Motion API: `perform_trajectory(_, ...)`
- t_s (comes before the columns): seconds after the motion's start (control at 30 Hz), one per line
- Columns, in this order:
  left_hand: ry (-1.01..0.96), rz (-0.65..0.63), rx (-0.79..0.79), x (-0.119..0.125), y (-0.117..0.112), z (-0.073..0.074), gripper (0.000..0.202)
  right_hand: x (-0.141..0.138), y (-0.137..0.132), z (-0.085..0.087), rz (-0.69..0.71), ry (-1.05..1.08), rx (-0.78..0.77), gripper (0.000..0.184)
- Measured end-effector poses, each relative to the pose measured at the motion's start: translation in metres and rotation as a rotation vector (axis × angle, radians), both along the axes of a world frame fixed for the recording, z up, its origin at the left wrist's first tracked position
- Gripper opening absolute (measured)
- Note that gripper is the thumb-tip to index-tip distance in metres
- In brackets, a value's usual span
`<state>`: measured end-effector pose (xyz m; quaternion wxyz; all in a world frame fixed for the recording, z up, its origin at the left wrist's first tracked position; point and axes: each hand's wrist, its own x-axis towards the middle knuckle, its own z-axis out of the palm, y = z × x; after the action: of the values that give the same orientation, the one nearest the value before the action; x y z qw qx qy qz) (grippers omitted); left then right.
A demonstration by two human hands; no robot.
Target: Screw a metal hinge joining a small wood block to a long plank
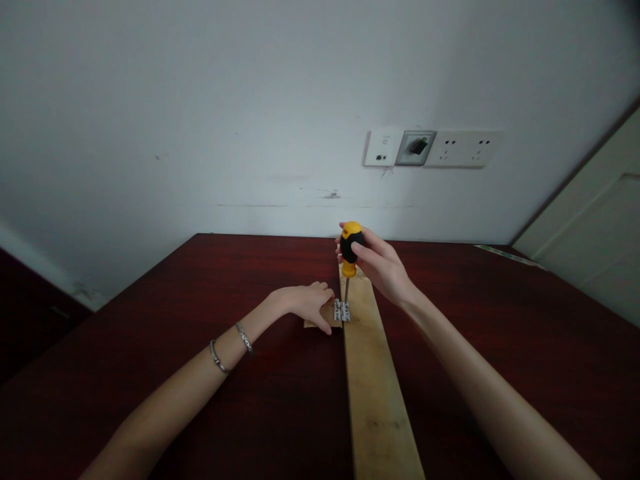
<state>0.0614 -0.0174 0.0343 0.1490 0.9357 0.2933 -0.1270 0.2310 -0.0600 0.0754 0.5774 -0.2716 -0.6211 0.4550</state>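
My right hand [383, 263] is closed around the yellow and black handle of a screwdriver [351, 243]. Its shaft points down, the tip at a metal hinge [342, 310]. The hinge spans the seam between a long wooden board [375, 380] and a small wood piece [315, 324] on its left. Over that small piece lies my left hand [309, 303], fingers spread and thumb near the hinge. Part of the small piece is hidden beneath this hand. Whether a screw sits under the screwdriver tip is too small to tell.
The dark red tabletop [250, 413] reaches back to a white wall [200, 120]. On the wall are sockets [463, 148], one holding a black plug [418, 147]. A flat thin strip [510, 256] lies at the table's back right, near a pale panelled door [595, 227].
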Motion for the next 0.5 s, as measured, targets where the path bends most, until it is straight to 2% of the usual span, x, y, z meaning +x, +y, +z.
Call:
perform_trajectory(0.1,-0.009,-0.020,0.010,0.000,0.002,-0.002,0.072,0.002,-0.001,0.005,-0.061,-0.034,0.054,0.029)
perform_trajectory(0.2,0.002,-0.011,0.003,0.000,0.002,-0.002,0.071,0.000,-0.003,0.008,-0.081,-0.028,0.078,0.036)
perform_trajectory(0.37,0.008,-0.002,0.001,0.001,-0.001,0.002,0.074,-0.006,-0.003,0.003,-0.156,-0.088,0.085,0.037)
perform_trajectory(0.5,0.014,-0.002,-0.002,0.001,-0.002,0.003,0.073,-0.005,0.000,-0.003,-0.071,-0.031,0.039,0.036)
